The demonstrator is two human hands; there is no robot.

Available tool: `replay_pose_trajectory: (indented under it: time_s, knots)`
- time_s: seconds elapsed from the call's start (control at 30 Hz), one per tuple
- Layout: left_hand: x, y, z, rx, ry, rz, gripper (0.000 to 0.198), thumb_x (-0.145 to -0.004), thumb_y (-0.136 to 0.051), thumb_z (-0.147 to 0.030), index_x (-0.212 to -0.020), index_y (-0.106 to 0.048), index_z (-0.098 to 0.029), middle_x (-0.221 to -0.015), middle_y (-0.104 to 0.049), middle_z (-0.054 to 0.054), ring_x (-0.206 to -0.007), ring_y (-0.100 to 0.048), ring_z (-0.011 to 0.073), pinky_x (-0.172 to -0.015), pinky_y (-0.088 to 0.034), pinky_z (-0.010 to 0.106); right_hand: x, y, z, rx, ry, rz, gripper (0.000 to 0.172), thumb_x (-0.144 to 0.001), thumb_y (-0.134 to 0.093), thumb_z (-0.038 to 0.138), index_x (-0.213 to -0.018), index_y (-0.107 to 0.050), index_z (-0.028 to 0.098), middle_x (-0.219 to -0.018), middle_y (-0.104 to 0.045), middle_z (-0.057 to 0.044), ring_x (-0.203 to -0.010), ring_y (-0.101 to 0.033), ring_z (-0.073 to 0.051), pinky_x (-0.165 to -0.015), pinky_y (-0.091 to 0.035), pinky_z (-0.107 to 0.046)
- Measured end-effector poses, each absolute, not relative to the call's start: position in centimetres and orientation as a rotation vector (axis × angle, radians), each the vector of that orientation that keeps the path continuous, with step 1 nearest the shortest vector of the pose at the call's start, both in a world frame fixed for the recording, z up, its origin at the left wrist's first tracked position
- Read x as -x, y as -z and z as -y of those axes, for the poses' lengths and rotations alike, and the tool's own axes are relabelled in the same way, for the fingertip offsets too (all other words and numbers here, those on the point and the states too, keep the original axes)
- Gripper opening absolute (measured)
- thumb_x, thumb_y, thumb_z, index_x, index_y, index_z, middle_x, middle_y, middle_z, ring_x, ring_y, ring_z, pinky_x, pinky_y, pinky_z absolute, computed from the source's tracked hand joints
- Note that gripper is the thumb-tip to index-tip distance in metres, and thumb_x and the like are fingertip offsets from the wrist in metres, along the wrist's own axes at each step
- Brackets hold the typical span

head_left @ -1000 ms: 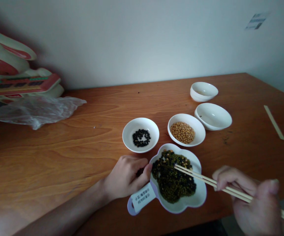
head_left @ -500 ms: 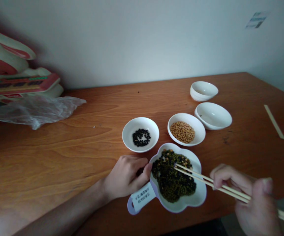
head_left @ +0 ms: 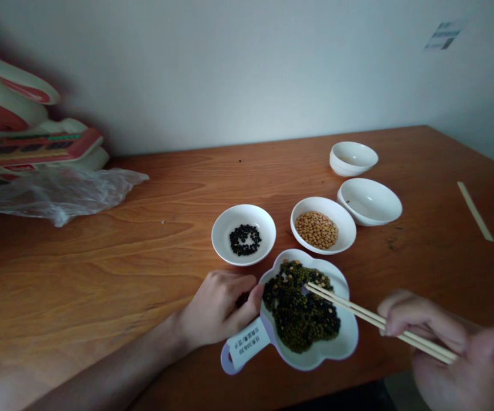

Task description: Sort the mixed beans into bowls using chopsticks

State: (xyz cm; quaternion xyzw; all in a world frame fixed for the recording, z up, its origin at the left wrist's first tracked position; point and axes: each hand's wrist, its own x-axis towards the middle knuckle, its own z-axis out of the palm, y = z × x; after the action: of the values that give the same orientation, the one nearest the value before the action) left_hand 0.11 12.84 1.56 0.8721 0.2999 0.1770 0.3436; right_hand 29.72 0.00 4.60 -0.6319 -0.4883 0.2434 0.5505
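My right hand [head_left: 439, 348] has slid toward the right edge of the view since the last look, and it's now partly cut off there. It still grips the chopsticks [head_left: 358, 305], whose tips have shifted right and sit over the upper right of the mixed beans [head_left: 300, 314]. I can't tell whether they touch the beans. My left hand [head_left: 219, 308] hasn't moved, curled with its fingertips [head_left: 257, 293] against the rim of the flower-shaped dish [head_left: 346, 342], steadying it without gripping.

The dish sits near the bench [head_left: 101, 268] edge nearest me, with its labelled handle [head_left: 247, 343] toward me. Just beyond its rim are the bowl [head_left: 220, 242] of black beans [head_left: 243, 240] and the bowl [head_left: 346, 228] of soybeans [head_left: 316, 230], so the chopsticks have little margin on that side. Two more white bowls [head_left: 369, 201] sit further out.
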Motion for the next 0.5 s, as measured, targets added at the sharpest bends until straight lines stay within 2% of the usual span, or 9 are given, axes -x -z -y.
replay_pose_trajectory:
  time_s: [0.07, 0.17, 0.27, 0.37, 0.43, 0.5]
  knots:
    - [-0.1, -1.6, -12.9, -2.257, -0.455, -0.780, 0.040, -0.111, -0.044, -0.030, -0.072, -0.046, -0.021, -0.063, -0.048, -0.005, -0.054, -0.040, 0.0098, -0.056, -0.033, 0.026, -29.9, -5.0, 0.3, 1.497, -0.540, 1.122, 0.081, -0.103, -0.028, 0.078, -0.059, -0.074, 0.027, -0.060, -0.066, -0.007, -0.066, -0.063, -0.026, -0.058, -0.049, -0.036]
    - [-0.1, -1.6, -12.8, -2.260, -0.446, -0.782, 0.040, -0.111, -0.043, -0.030, -0.072, -0.045, -0.021, -0.063, -0.046, -0.005, -0.054, -0.039, 0.0097, -0.057, -0.032, 0.026, -30.3, -5.9, 0.8, 1.635, -0.519, 1.159, 0.056, -0.106, -0.045, 0.060, -0.068, -0.072, 0.028, -0.070, -0.070, -0.005, -0.076, -0.068, -0.026, -0.064, -0.052, -0.034]
    - [-0.1, -1.4, -12.8, -2.275, -0.446, -0.782, 0.040, -0.111, -0.043, -0.029, -0.072, -0.044, -0.021, -0.062, -0.044, -0.005, -0.054, -0.038, 0.0098, -0.057, -0.031, 0.027, -30.6, -7.0, 0.6, 1.769, -0.557, 1.406, 0.037, -0.101, -0.059, 0.056, -0.079, -0.070, 0.028, -0.073, -0.072, -0.003, -0.068, -0.069, -0.023, -0.057, -0.052, -0.030]
    - [0.0, -1.3, -12.8, -2.281, -0.447, -0.783, 0.040, -0.111, -0.043, -0.029, -0.073, -0.045, -0.021, -0.063, -0.046, -0.005, -0.055, -0.040, 0.0097, -0.058, -0.032, 0.027, -30.4, -8.3, -0.6, 1.751, -0.516, 1.667, 0.033, -0.099, -0.064, 0.055, -0.082, -0.069, 0.028, -0.064, -0.068, 0.001, -0.053, -0.064, -0.017, -0.048, -0.047, -0.026]
    - [0.0, -1.2, -12.8, -2.282, -0.446, -0.778, 0.040, -0.112, -0.044, -0.029, -0.073, -0.046, -0.021, -0.063, -0.047, -0.005, -0.055, -0.041, 0.0095, -0.058, -0.033, 0.027, -29.9, -9.3, -2.0, 1.726, -0.511, 1.790, 0.036, -0.100, -0.066, 0.053, -0.076, -0.067, 0.027, -0.057, -0.062, 0.003, -0.045, -0.058, -0.013, -0.043, -0.043, -0.024]
    - [0.1, -1.2, -12.8, -2.280, -0.450, -0.780, 0.040, -0.112, -0.045, -0.029, -0.073, -0.047, -0.020, -0.063, -0.048, -0.005, -0.054, -0.042, 0.0092, -0.056, -0.032, 0.027, -29.5, -10.4, -3.5, 1.704, -0.577, 1.878, 0.041, -0.100, -0.067, 0.055, -0.072, -0.066, 0.026, -0.057, -0.064, 0.004, -0.045, -0.059, -0.012, -0.041, -0.041, -0.023]
